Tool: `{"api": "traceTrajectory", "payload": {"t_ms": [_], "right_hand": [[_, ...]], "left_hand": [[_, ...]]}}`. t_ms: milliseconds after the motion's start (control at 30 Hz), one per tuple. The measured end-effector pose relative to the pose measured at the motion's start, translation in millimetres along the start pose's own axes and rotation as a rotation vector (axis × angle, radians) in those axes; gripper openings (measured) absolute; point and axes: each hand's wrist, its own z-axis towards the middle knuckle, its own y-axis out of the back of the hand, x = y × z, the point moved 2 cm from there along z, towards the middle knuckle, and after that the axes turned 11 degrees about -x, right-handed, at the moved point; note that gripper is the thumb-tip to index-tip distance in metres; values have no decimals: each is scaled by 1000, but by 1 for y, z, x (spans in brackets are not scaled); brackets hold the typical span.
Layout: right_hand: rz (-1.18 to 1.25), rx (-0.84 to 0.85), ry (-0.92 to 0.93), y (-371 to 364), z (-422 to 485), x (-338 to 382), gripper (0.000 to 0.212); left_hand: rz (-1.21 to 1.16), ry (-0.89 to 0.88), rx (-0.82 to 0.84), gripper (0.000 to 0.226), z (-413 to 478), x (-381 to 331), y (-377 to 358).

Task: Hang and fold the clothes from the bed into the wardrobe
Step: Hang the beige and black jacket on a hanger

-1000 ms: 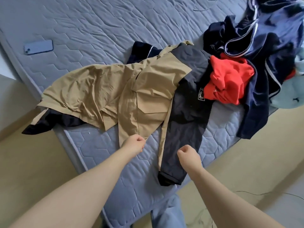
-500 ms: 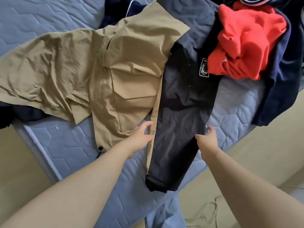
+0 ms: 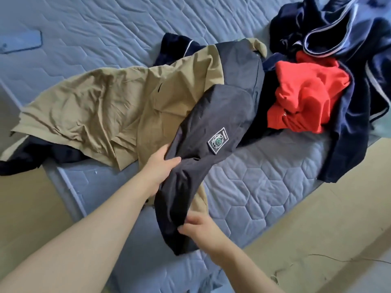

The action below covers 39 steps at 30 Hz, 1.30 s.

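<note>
A tan and dark grey jacket (image 3: 118,111) lies spread across the blue-grey quilted mattress (image 3: 264,180). Its dark grey sleeve (image 3: 213,123), with a square patch, is folded leftward over the tan front. My left hand (image 3: 160,166) grips the sleeve near its middle, fingers curled over the fabric. My right hand (image 3: 201,229) pinches the sleeve's lower part near the cuff. A red garment (image 3: 306,98) and dark navy clothes (image 3: 359,60) are heaped at the right.
A phone (image 3: 19,42) lies on the mattress at the far left. The mattress edge runs diagonally past my arms, with beige floor (image 3: 317,240) beyond it at right and left. A thin cable (image 3: 338,259) lies on the floor at lower right.
Both hands have taken hold of the dark grey sleeve and swung it leftward over the tan front. The patch now faces up.
</note>
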Motion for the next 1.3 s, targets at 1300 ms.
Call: {"api": "traceTrajectory", "payload": {"t_ms": [1300], "right_hand": [[438,-569,-346,-49,37,51,11]], "left_hand": [[346,125,205,41,-55,102,140]]}}
